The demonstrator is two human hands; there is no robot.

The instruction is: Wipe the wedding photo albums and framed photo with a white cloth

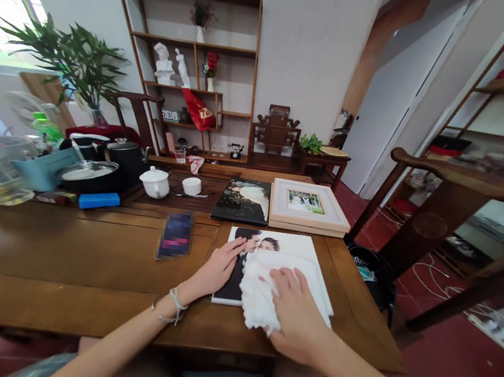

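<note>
your left grip (221,268) rests palm down over the left side of a photo panel (227,290), fingers extended and close together, clasping nothing. your right grip (297,307) lies on a crumpled white cloth (258,288), fingers bent over it; its underside is hidden, so you cannot tell how tightly it has hold. the cloth sits directly beneath that grip, covering much of the panel's middle and lower right. the panel lies flat on the wooden surface (117,256), below both grips. just beyond it are a dark picture (240,202) and, to its right, a pale-framed picture (338,215). left of the panel, apart from your left grip, lies a blurred dark item (176,236).
</note>
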